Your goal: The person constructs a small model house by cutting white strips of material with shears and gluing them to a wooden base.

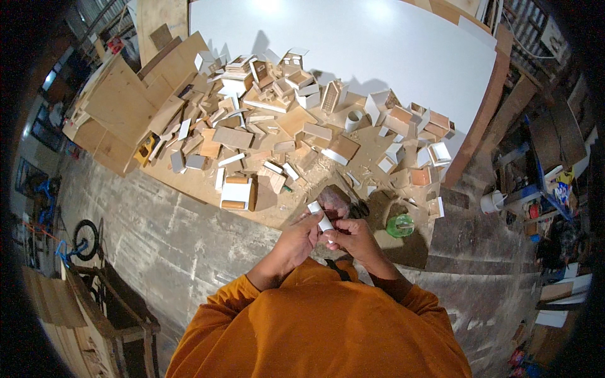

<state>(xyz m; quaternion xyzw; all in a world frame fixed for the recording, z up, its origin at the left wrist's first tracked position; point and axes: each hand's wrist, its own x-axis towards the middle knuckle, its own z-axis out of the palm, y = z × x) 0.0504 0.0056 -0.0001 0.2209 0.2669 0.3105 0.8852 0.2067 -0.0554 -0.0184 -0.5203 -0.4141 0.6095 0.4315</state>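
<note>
Close to my body, both hands are closed round a small, narrow white piece (320, 215), perhaps a laminated wood strip; its exact kind is not clear. My left hand (297, 240) grips it from the left side. Fingers of my right hand (357, 240) pinch its lower right end. Just beyond the hands, at the table's front edge, a dark brownish lump (334, 200) lies partly behind them. To the right of my right hand stands a green translucent container (400, 225). A small block assembly with a white top and orange-brown sides (238, 193) sits ahead and to the left.
Wood offcuts and white-faced scraps (233, 136) are heaped across the wooden worktop (183, 190). A white cup (354, 120) stands among them. Behind lies a large white panel (403, 44). Plywood boxes (116, 107) are at the left, a white bucket (493, 201) at the right.
</note>
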